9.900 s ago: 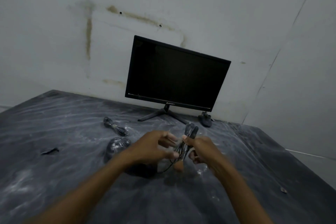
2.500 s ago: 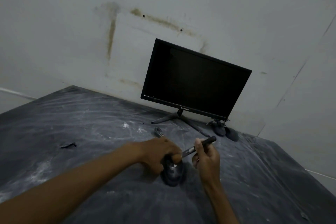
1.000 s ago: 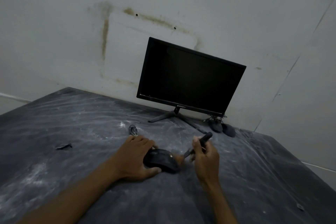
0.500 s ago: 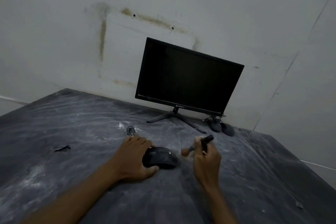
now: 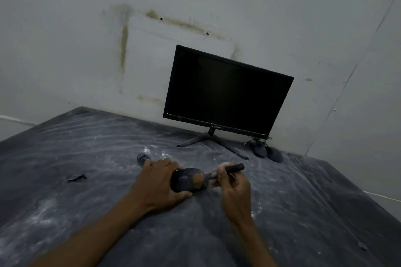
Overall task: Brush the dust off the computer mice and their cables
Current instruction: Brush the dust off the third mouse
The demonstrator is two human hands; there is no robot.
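A black computer mouse (image 5: 184, 181) lies on the dusty dark table (image 5: 86, 191) in front of me. My left hand (image 5: 157, 182) grips it from the left side, thumb below and fingers over its far edge. My right hand (image 5: 233, 188) holds a small brush (image 5: 230, 168) by its black handle. The brown bristle head (image 5: 198, 179) touches the top of the mouse. A coiled cable end (image 5: 142, 158) shows just beyond my left hand. Two more dusty mice (image 5: 268, 152) with their cables sit by the monitor's right foot.
A black monitor (image 5: 225, 93) on a splayed stand is at the back against the stained wall. A small dark scrap (image 5: 76, 178) lies on the table to the left. The table's right edge (image 5: 358, 191) runs diagonally near a side wall.
The brush head has swung left from beside the mouse onto its top. My left hand keeps its hold on the mouse in the same place.
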